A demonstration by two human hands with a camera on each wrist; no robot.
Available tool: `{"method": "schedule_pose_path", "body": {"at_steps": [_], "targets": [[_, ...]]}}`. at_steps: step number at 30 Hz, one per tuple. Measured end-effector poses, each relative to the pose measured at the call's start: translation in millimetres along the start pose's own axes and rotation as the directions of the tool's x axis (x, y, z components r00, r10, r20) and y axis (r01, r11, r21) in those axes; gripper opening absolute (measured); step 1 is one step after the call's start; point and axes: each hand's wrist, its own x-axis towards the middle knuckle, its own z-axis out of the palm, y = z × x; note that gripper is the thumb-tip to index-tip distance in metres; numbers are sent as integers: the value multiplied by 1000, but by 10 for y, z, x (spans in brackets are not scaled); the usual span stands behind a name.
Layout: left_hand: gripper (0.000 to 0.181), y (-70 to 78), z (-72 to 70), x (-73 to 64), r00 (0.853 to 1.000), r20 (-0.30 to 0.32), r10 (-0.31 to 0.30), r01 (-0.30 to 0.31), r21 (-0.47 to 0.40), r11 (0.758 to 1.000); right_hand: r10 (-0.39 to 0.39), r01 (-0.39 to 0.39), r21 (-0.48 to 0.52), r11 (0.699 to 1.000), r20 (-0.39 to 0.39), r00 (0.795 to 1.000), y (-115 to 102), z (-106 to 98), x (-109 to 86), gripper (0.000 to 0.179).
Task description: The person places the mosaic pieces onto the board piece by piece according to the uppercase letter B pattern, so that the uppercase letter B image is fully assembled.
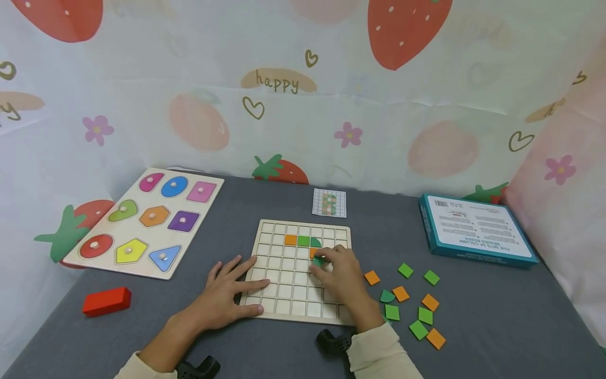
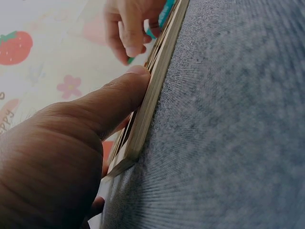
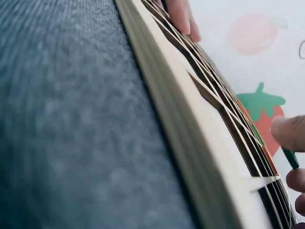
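Note:
A wooden grid board lies on the table. My left hand rests along its left edge with fingers spread, the thumb touching the near left part in the left wrist view. My right hand pinches a green tile between thumb and fingertips, low over the grid; this tile is tilted on edge in the right wrist view. In the upper rows sit an orange tile, a green square tile and a green rounded tile, with another orange tile below, partly hidden by my fingers.
Loose orange tiles and green tiles lie right of the board. Behind it is a pattern card. A shape puzzle and a red block are at left, a teal box at back right.

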Motion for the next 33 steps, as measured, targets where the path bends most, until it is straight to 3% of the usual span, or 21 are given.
{"method": "schedule_pose_path", "body": {"at_steps": [6, 19, 33], "targets": [[56, 10, -5, 1, 1000, -8, 5, -5, 3, 1000, -8, 7, -80, 997, -9, 1000, 26, 59, 8, 22], [56, 30, -17, 13, 1000, -9, -9, 9, 11, 1000, 13, -11, -126, 992, 12, 1000, 16, 80, 12, 26], [57, 22, -8, 2, 1000, -4, -1, 1, 2, 1000, -64, 63, -69, 996, -22, 998, 32, 77, -8, 25]]}}
